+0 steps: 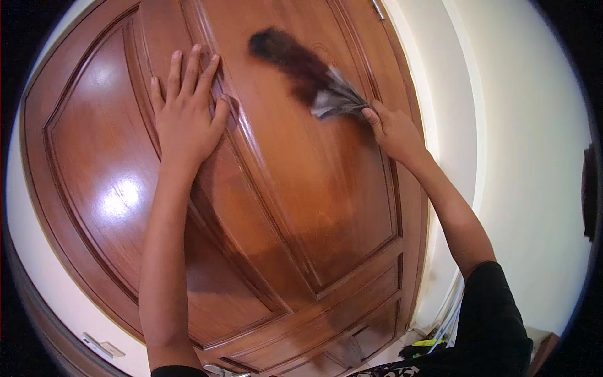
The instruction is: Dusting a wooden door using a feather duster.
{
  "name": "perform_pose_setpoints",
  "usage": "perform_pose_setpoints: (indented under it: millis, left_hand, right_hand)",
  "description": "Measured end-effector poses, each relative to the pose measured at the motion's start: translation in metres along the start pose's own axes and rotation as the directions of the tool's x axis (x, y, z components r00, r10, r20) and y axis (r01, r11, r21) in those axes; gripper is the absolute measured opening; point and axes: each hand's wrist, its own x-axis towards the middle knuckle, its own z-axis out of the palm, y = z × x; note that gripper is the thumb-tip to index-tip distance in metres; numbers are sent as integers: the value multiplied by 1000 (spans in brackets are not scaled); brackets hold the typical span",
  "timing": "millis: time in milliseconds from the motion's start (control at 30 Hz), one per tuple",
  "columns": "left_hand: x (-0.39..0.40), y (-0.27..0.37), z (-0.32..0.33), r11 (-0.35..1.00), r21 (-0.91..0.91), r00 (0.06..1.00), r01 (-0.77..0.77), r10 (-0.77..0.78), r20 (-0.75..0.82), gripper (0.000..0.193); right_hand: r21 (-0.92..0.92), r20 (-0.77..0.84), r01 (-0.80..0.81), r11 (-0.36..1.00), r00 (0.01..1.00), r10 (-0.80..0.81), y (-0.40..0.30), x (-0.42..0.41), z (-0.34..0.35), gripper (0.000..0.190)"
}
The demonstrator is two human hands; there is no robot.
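Note:
A panelled wooden door (301, 202) fills most of the view. My left hand (188, 108) lies with its palm against the door's raised middle moulding, fingers spread, holding nothing. On the right, my right hand (393, 132) grips the bunched grey end of a duster (301, 70), thumb on top. The duster's dark, fluffy head points up and left across the right-hand door panel and is blurred. Whether it touches the wood I cannot tell.
A white frame and pale wall (523, 141) stand right of the door. A metal hinge (378, 9) shows at the top. A metal door handle (221, 371) is at the bottom. Dark and yellow items (426, 346) and pale sticks lie low right. A wall switch (110, 348) is at lower left.

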Motion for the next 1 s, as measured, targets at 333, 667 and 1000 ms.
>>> perform_pose_setpoints:
  millis: [333, 667, 1000]
  left_hand:
    - [0, -1, -1, 998, 50, 998, 29, -32, 52, 53]
    - [0, 2, 1, 1000, 17, 1000, 21, -21, -13, 53]
    - [-1, 2, 0, 999, 33, 999, 27, -28, 38, 53]
  right_hand:
    - [112, -29, -36, 993, 999, 39, 9, -25, 9, 40]
    - [353, 88, -200, 914, 980, 180, 2, -90, 32, 40]
    - [438, 210, -160, 884, 975, 72, 0, -113, 41, 42]
